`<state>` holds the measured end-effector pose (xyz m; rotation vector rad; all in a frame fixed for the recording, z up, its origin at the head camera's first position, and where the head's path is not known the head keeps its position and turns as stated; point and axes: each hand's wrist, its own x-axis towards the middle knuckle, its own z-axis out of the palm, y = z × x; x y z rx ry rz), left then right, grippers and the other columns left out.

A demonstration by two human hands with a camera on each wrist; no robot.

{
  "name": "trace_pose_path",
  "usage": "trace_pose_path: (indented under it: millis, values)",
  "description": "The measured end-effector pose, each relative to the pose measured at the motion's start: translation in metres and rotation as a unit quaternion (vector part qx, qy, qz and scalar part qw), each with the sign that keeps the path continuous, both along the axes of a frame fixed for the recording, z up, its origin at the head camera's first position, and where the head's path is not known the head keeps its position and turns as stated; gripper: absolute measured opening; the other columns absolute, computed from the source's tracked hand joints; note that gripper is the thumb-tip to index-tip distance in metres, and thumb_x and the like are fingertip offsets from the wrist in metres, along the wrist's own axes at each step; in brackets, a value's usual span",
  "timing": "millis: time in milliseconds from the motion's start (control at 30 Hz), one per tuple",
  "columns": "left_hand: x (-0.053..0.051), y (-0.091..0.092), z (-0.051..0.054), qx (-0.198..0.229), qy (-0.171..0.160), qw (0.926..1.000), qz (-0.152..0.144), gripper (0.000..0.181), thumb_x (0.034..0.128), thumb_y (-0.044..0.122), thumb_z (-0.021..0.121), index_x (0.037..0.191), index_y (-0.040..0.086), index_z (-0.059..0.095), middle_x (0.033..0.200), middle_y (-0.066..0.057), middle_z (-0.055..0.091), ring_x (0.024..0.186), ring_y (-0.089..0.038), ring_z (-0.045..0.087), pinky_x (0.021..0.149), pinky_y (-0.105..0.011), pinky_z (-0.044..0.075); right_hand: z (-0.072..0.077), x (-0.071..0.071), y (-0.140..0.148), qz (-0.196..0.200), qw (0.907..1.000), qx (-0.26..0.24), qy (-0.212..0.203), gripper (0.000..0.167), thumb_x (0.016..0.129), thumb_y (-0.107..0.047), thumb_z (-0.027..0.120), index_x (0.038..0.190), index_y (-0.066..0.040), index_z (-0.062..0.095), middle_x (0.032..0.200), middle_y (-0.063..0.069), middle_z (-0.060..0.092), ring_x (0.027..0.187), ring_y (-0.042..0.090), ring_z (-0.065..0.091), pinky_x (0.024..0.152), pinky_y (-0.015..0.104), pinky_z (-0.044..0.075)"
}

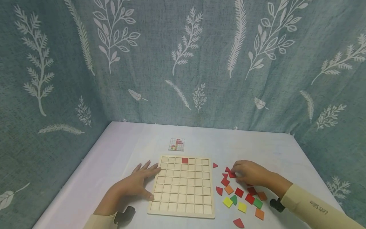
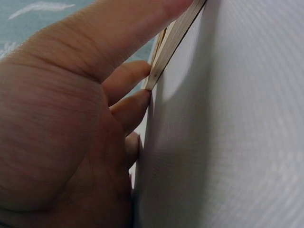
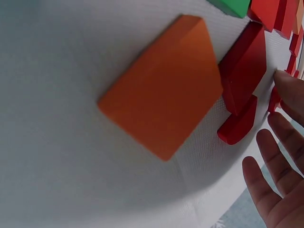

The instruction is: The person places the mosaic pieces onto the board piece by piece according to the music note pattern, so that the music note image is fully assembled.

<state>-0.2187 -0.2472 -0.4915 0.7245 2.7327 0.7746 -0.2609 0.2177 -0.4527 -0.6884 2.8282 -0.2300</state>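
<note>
A wooden grid board (image 1: 183, 216) lies flat, with a red square tile (image 1: 185, 160) in a top-row cell. My left hand (image 1: 137, 182) rests at the board's left side, fingers spread, thumb and fingertips touching its edge. The left wrist view shows the thumb and fingertips along the board's side (image 2: 173, 45). Right of the board, my right hand (image 1: 251, 172) reaches over the loose pieces. Its thumb and index finger pinch a red tile (image 1: 232, 174), partly covered by the fingers. In the right wrist view, the other fingers (image 3: 273, 164) extend loosely beside it.
Around the right hand lie several loose pieces: red squares (image 1: 239, 192), small red triangles (image 1: 215, 165), yellow squares (image 1: 242, 207), orange squares (image 1: 259, 214), green pieces (image 1: 258, 203) and red quarter-circles (image 1: 238, 223). A pattern card (image 1: 176, 144) lies behind the board. Patterned curtain (image 1: 183, 79) surrounds the white table.
</note>
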Motion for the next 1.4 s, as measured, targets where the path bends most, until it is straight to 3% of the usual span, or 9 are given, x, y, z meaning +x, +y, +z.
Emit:
trace_pose_path:
  millis: [433, 900, 1067, 1267, 1400]
  values:
    - [0.000, -0.002, 0.000, 0.005, 0.005, 0.9999, -0.011, 0.117, 0.0535, 0.066, 0.079, 0.150, 0.013, 0.039, 0.158, -0.010, 0.025, 0.146, -0.039, 0.002, 0.113, -0.058, -0.006, -0.006, -0.007, 0.002, -0.002, 0.9999, -0.014, 0.002, 0.035, 0.075, -0.031, 0.085, 0.107, -0.025, 0.074, 0.094, -0.020, 0.061, 0.095, 0.007, 0.060, 0.086, 0.032, 0.055]
    - [-0.002, -0.001, -0.002, -0.005, 0.001, 1.0000, -0.004, 0.119, 0.0505, 0.066, 0.080, 0.150, 0.016, 0.040, 0.158, -0.006, 0.025, 0.147, -0.036, 0.002, 0.114, -0.057, -0.006, -0.009, -0.011, -0.002, -0.012, 0.9999, -0.013, 0.001, 0.034, 0.074, -0.030, 0.085, 0.105, -0.022, 0.075, 0.092, -0.016, 0.062, 0.094, 0.010, 0.061, 0.087, 0.035, 0.055]
    - [-0.001, -0.001, -0.003, -0.006, -0.004, 1.0000, 0.007, 0.119, 0.0488, 0.065, 0.080, 0.150, 0.017, 0.040, 0.158, -0.005, 0.025, 0.147, -0.034, 0.002, 0.114, -0.055, -0.007, -0.008, -0.014, -0.007, -0.004, 0.9998, -0.016, 0.014, 0.030, 0.076, -0.033, 0.084, 0.102, -0.021, 0.076, 0.089, -0.016, 0.062, 0.089, 0.008, 0.060, 0.085, 0.033, 0.055]
    - [-0.001, 0.002, -0.006, -0.011, -0.014, 0.9994, 0.031, 0.120, 0.0442, 0.065, 0.080, 0.149, 0.021, 0.042, 0.158, -0.002, 0.027, 0.147, -0.033, 0.003, 0.115, -0.055, -0.008, -0.005, -0.021, -0.016, 0.003, 0.9993, -0.022, 0.031, 0.028, 0.079, -0.032, 0.082, 0.104, -0.021, 0.075, 0.093, -0.014, 0.064, 0.093, 0.010, 0.062, 0.087, 0.034, 0.054]
    - [-0.002, 0.002, -0.007, -0.010, -0.016, 0.9994, 0.030, 0.119, 0.0449, 0.065, 0.080, 0.149, 0.022, 0.042, 0.158, -0.002, 0.027, 0.147, -0.033, 0.003, 0.114, -0.055, -0.008, -0.005, -0.025, -0.023, 0.004, 0.9994, -0.019, 0.028, 0.029, 0.078, -0.030, 0.082, 0.104, -0.021, 0.074, 0.092, -0.014, 0.063, 0.090, 0.009, 0.061, 0.086, 0.033, 0.055]
